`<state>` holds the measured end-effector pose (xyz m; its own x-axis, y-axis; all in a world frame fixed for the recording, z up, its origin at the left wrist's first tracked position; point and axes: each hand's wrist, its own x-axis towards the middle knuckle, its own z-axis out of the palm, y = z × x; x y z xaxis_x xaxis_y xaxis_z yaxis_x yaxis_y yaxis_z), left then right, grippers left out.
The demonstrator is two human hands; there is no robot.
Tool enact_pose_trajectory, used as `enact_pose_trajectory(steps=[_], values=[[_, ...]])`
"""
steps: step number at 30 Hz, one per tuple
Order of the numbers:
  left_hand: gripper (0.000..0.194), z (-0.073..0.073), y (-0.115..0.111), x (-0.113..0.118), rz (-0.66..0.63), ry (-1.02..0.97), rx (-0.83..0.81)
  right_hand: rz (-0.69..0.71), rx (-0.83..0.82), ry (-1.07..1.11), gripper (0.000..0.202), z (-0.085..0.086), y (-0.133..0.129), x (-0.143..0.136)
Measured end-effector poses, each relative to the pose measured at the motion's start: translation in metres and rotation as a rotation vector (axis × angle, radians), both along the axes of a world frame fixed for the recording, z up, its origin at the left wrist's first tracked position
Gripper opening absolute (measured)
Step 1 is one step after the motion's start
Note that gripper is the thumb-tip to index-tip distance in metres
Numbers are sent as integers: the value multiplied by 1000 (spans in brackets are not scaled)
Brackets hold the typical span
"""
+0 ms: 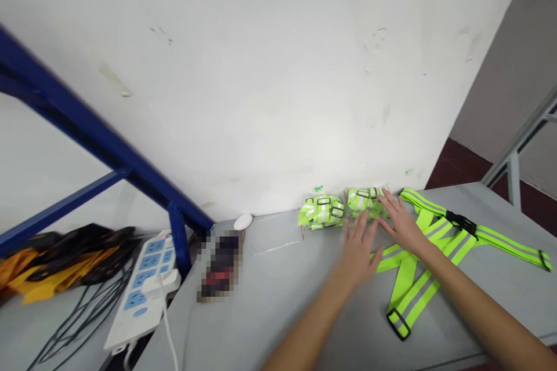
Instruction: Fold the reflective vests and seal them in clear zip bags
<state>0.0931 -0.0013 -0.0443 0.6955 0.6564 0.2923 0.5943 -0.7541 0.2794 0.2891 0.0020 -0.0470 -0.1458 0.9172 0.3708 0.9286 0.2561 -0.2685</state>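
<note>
Two clear plastic bags lie side by side against the wall, each packed with folded neon-yellow reflective straps: the left bag [322,212] and the right bag [360,200]. My left hand [359,252], slightly blurred, has its fingers spread just in front of the right bag. On that bag's right side rest or hover the fingertips of my right hand [402,223], also spread; contact is unclear. Beneath and beyond my right forearm, an unpacked reflective vest [418,298] of neon straps with grey stripes lies spread out. It has a black buckle [461,224] and black strap sliders.
The grey table [274,307] meets a white wall [278,81]. A pixelated dark object [221,266] and a white round disc [243,221] lie left. Farther left are a power strip [145,284] with a plugged-in charger, dark cables, blue frame bars [96,127] and black-and-yellow material [65,266].
</note>
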Motion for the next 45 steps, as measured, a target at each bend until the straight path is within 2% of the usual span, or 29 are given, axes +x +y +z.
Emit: enact_pose_trajectory(steps=[2, 4, 6, 8, 11, 14, 17, 20, 22, 24, 26, 27, 29, 30, 32, 34, 36, 38, 40, 43, 45], values=[[65, -5, -36, 23, -81, -12, -142, -97, -31, 2, 53, -9, -29, 17], [73, -14, -62, 42, -106, 46, -252, -233, -124, -20, 52, -24, -56, 35], [77, -24, -74, 52, -119, 131, -288, -313, -251, -37, 56, -38, -79, 49], [76, -30, -73, 49, -133, 199, -280, -302, -350, -52, 60, -44, -96, 54], [76, -28, -59, 23, -175, 288, -324, -166, -364, -62, 61, -38, -112, 48], [75, -15, -43, -22, -224, 349, -402, -88, -244, -35, 51, -26, -120, 42], [76, 1, -33, -69, -176, 393, -523, -150, -109, -38, 42, -24, -132, 48], [78, 13, -28, -107, -95, 415, -608, -233, -88, -37, 42, -34, -148, 58], [78, 15, -27, -121, -63, 407, -637, -269, -101, -17, 45, -41, -156, 59], [74, 15, -28, -122, -17, 375, -629, -310, -104, 16, 46, -45, -160, 57], [58, 14, -32, -106, 62, 284, -562, -376, -89, 53, 42, -46, -158, 52], [46, 13, -34, -91, 111, 203, -502, -406, -78, 67, 40, -46, -156, 50], [34, 13, -38, -49, 190, 8, -368, -438, -48, 85, 36, -44, -150, 46], [31, 12, -40, -24, 185, -96, -321, -436, -32, 90, 35, -44, -148, 45], [30, 8, -42, 27, 95, -204, -306, -416, 14, 108, 33, -42, -144, 44], [33, -1, -42, 70, 20, -158, -282, -395, 77, 130, 30, -41, -144, 43], [37, -13, -39, 98, -18, -106, -272, -368, 132, 154, 25, -40, -146, 41], [37, -25, -35, 111, -22, -76, -260, -376, 168, 212, 22, -40, -151, 39], [37, -33, -28, 113, -16, -71, -254, -477, 196, 347, 24, -39, -157, 37], [36, -40, -21, 110, -11, -105, -269, -676, 202, 619, 32, -37, -166, 35], [37, -42, -19, 109, -13, -149, -301, -707, 164, 722, 36, -36, -168, 35]])
